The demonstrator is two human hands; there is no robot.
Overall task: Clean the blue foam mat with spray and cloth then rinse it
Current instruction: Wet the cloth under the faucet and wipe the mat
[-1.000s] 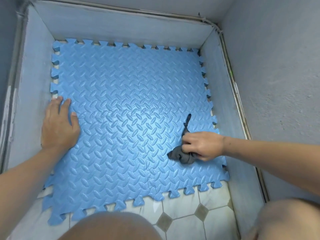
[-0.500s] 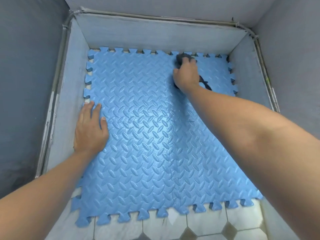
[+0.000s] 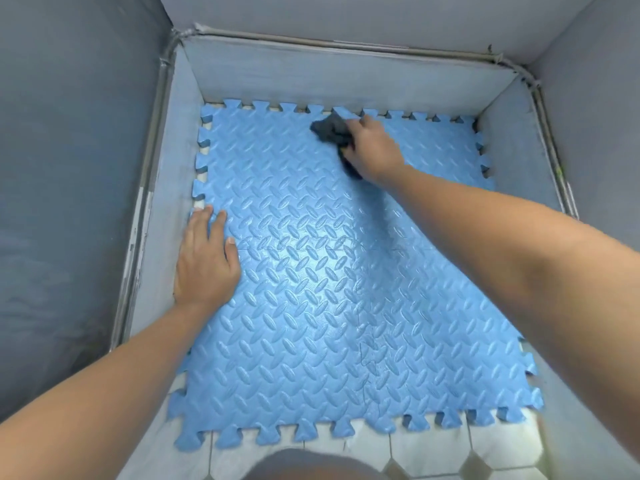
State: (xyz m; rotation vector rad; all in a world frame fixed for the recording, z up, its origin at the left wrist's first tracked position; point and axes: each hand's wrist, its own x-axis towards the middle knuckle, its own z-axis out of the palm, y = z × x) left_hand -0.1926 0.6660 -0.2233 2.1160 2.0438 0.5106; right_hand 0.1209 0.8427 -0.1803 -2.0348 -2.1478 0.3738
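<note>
While I kneel at its near edge, the blue foam mat with the raised diamond-plate pattern and jigsaw teeth point(image 3: 311, 289) fills the grey-walled floor corner point(image 3: 329, 74), lying flat and stretched away from me, one mat made of interlocked squares whose seams show faintly. Pale floor tiles with dark diamond insets point(image 3: 433, 452) show just beyond the mat's near edge. My left hand point(image 3: 206, 261) lies open and flat on the mat's left border, palm down, pinning it. My right hand point(image 3: 372, 148) is at the mat's far edge, clenched around the one dark grey crumpled cloth point(image 3: 329, 129), which presses on the foam beside the far teeth. So the unwiped stretch, I judge, runs from that hand back toward me, and the right arm must pull the stroke nearward. No spray bottle is visible.
</note>
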